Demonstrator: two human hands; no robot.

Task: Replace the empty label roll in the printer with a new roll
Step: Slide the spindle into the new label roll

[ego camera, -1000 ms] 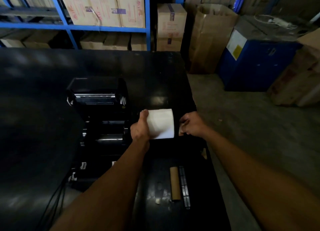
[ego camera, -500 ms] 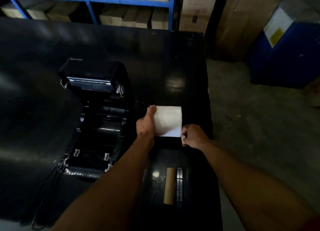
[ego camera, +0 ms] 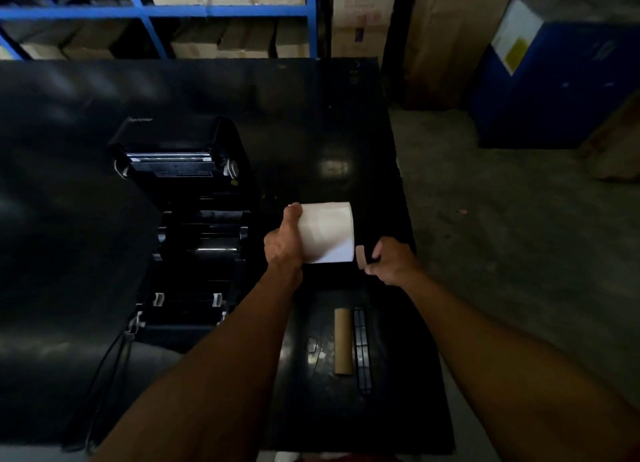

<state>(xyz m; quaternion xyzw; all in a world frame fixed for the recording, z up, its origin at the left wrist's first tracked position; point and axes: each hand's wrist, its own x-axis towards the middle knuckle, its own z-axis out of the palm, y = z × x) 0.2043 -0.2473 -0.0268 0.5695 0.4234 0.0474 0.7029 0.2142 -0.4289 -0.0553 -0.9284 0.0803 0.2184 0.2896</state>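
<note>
My left hand (ego camera: 282, 243) grips the left end of a new white label roll (ego camera: 327, 233), held on its side just right of the black label printer (ego camera: 194, 226). The printer's lid is raised and its roll bay is open and dark. My right hand (ego camera: 389, 261) sits at the roll's lower right corner, fingers pinched on a small tan strip (ego camera: 360, 260) that stands off the roll. The empty brown cardboard core (ego camera: 343, 341) lies on the black table (ego camera: 329, 122) nearer to me, beside a black spindle bar (ego camera: 362, 349).
Black cables (ego camera: 110, 368) leave the printer's near left corner. The table's right edge drops to a concrete floor (ego camera: 502, 236). Blue shelving (ego camera: 156, 11) with cardboard boxes stands behind, and a blue cabinet (ego camera: 554, 81) and a tall carton (ego camera: 446, 39) at the right.
The view has tilted down and steadied. My right hand has pulled a little away from the roll's corner, with a tan strip now showing between its fingers and the roll. The left hand keeps its hold.
</note>
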